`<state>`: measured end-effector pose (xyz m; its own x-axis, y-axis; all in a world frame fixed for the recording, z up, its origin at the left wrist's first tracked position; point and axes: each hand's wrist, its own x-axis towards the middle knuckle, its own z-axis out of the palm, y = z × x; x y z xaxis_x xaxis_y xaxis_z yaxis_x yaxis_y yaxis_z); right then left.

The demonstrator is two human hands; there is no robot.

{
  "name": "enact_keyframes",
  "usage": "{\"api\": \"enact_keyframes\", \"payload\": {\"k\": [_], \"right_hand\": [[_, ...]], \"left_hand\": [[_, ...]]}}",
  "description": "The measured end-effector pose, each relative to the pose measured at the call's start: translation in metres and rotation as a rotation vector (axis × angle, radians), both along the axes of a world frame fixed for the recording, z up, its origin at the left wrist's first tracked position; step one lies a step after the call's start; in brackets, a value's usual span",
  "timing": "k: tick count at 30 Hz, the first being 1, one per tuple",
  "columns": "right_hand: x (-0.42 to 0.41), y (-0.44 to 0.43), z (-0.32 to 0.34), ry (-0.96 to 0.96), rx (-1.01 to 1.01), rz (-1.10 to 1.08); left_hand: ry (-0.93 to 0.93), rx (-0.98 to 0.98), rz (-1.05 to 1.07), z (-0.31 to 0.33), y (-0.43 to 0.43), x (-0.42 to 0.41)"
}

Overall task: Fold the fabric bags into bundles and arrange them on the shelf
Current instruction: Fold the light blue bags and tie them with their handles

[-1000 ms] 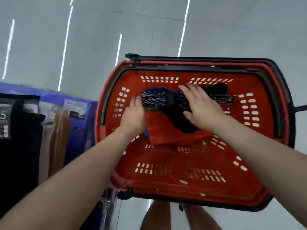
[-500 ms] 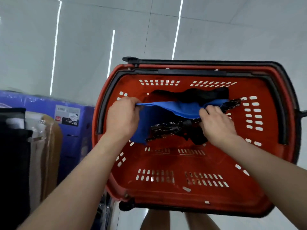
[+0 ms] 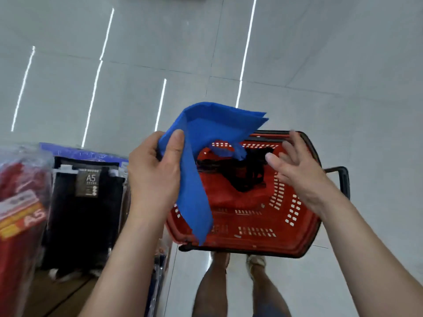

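Blue fabric bag point(image 3: 201, 143) droops creased, pinched by left hand point(image 3: 153, 177); right hand point(image 3: 297, 168) spread.

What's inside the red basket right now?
In the red basket lies dark fabric with black straps, on what looks like red fabric. The blue bag, held up by the left hand, covers the basket's left side, so anything there is hidden.

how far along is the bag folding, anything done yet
Early. No folded bundle shows on the shelf, only black A5 packs. In hand: the left hand grips a loose blue fabric bag above the red basket; the right hand is open beside it. Left: folding it, plus the dark fabric lying in the basket.
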<state>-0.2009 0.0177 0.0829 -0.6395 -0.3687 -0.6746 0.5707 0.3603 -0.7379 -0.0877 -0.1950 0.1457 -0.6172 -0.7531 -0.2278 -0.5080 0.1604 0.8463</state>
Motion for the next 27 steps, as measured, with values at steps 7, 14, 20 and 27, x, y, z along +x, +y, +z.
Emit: {"api": "enact_keyframes", "payload": {"k": [7,14,20,27], "right_hand": [[0.064,-0.006,0.148,0.561,0.160,0.697],[0.047,0.016,0.213,0.585,0.022,0.028],[0.070,0.014,0.258,0.191,-0.230,-0.277],[0.167,0.013,0.301,-0.047,-0.387,-0.161]], "left_hand": [[0.153,0.217,0.024,0.118,0.068,0.007],[0.266,0.421,-0.011,0.182,0.123,0.069],[-0.216,0.089,-0.558,0.181,0.184,0.161],[-0.007,0.061,0.006,0.201,0.221,0.196]]}}
